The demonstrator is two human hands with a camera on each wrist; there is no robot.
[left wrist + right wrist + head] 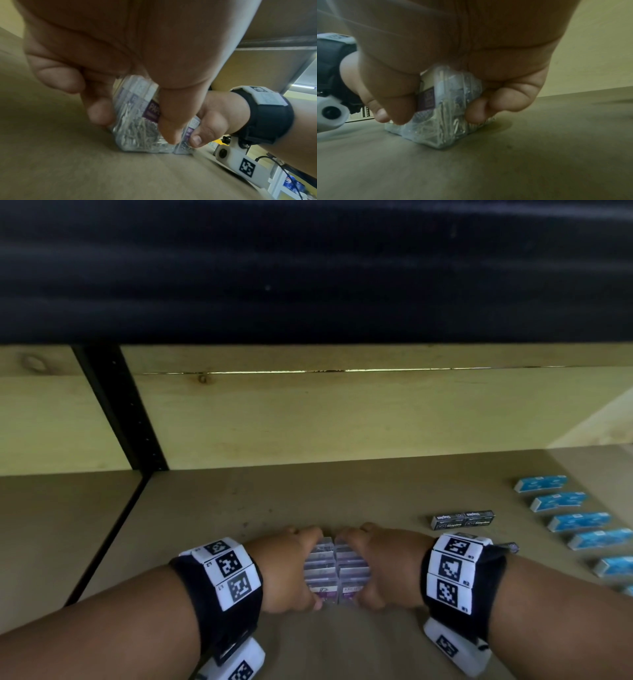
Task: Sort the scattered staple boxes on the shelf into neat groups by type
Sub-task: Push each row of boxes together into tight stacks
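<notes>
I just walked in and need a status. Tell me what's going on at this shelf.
A person is sorting small boxes on a wooden shelf. The left hand and right hand each grip a row of clear boxes with purple labels, pressing the two rows together side by side on the shelf. To the right lie a column of blue boxes and dark grey Staples boxes, untouched.

Blue boxes (579, 521): seven visible in one row, the nearest cut off. Grey boxes (462, 520): two. Clear boxes (337, 570): two rows, count per row unclear.
</notes>
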